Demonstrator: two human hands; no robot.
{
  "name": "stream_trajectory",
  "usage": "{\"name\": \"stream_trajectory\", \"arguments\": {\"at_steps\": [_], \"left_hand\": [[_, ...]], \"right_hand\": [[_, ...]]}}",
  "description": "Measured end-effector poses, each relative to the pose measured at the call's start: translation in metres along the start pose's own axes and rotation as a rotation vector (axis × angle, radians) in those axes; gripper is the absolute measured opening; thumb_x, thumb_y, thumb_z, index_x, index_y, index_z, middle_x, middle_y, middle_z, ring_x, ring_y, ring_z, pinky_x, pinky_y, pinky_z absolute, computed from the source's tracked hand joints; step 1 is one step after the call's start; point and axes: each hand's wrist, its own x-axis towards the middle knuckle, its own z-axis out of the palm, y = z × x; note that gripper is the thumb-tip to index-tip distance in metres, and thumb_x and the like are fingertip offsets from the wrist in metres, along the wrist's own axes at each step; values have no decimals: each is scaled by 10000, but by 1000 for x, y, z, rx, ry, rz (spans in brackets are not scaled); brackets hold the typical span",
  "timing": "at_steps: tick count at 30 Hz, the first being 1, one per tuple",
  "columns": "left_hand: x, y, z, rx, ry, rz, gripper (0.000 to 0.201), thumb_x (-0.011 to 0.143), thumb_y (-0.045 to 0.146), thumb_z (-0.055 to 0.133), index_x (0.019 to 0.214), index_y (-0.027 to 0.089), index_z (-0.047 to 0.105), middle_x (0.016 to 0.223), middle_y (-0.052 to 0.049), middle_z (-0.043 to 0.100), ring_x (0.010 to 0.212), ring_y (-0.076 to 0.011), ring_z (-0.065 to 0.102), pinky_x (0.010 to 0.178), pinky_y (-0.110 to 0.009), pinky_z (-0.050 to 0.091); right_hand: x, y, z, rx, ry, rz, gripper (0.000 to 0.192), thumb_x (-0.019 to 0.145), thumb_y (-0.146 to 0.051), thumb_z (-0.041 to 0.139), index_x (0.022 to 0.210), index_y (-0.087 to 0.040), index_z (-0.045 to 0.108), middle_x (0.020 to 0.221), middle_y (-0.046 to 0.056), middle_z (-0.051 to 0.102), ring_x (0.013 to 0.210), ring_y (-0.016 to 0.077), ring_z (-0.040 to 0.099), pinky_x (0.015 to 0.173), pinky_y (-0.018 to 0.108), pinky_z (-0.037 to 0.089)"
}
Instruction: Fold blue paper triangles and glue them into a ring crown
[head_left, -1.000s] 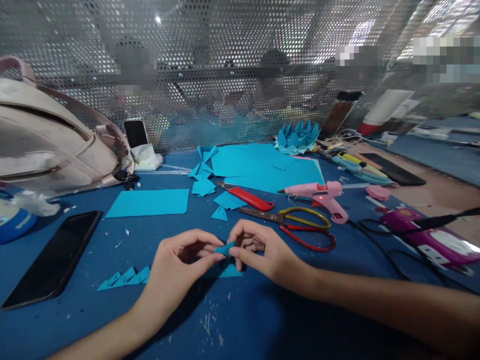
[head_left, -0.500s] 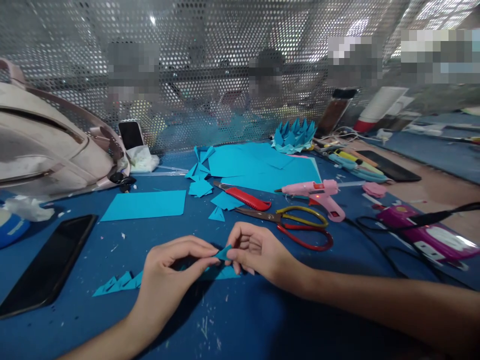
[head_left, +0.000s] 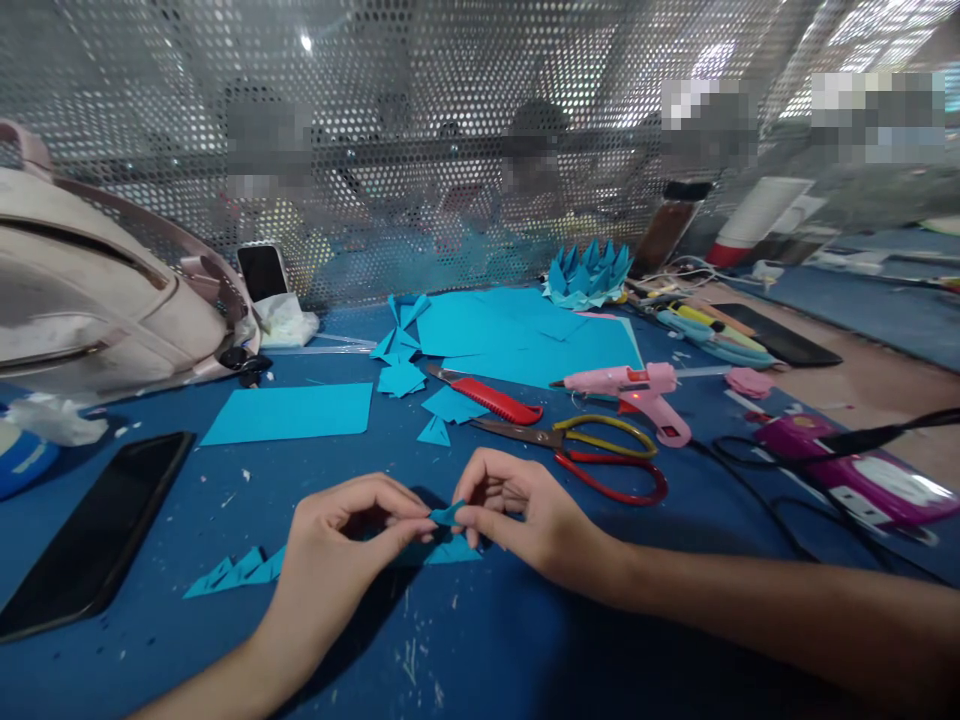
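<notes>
My left hand (head_left: pixel 341 540) and my right hand (head_left: pixel 517 510) meet over the blue table, both pinching one small folded piece of blue paper (head_left: pixel 448 514) between thumbs and fingertips. Under them lies a row of folded blue triangles (head_left: pixel 236 572) that runs left from my left hand. A loose blue triangle (head_left: pixel 435 432) rests just beyond my fingers.
Scissors (head_left: pixel 592 455), a red utility knife (head_left: pixel 491 398) and a pink glue gun (head_left: pixel 637 390) lie beyond my right hand. Blue paper sheets (head_left: pixel 292 412) and a folded paper flower (head_left: pixel 589 275) sit farther back. A black phone (head_left: pixel 94 530) lies left, a pink bag (head_left: pixel 97 290) behind it.
Both hands stay together on the folded piece; the fingertips have shifted slightly and pressed the paper flatter. Nothing else on the table moved.
</notes>
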Motion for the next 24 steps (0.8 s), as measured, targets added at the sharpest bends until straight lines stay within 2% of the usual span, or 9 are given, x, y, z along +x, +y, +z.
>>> {"name": "stream_trajectory", "arguments": {"at_steps": [6,11,15,19,24], "left_hand": [[0,3,0,3,-32,-22,122,755,149,726,637,179,728,670,-19,717,625,-138,659,576,-192,496],[-1,6,2,106,-42,92,184,787,120,688,611,174,676,652,-6,685,634,-132,638,601,-206,468],[0,6,2,167,-77,121,162,815,129,649,659,173,659,681,-2,676,660,-136,631,623,-218,461],[2,2,-2,263,-113,150,120,831,172,684,716,181,653,700,9,667,664,-135,614,630,-222,448],[3,0,-4,302,-147,272,102,852,168,704,761,187,662,765,8,692,721,-134,643,674,-219,457]], "right_hand": [[-1,-1,-1,-121,1,-55,218,833,-319,705,794,-155,567,689,-8,611,588,100,617,571,209,477],[-1,0,-3,-215,-12,-93,142,858,-259,662,796,-167,574,722,-4,611,614,111,624,583,219,486],[-1,1,-6,-342,-17,-164,100,865,-238,643,804,-167,608,761,11,618,636,113,589,587,226,479],[-1,3,-8,-448,-7,-239,92,879,-235,632,813,-172,619,758,14,628,626,110,552,583,227,460],[-1,5,-8,-490,-6,-267,100,894,-248,623,830,-171,612,774,19,636,623,106,544,581,218,455]]}}
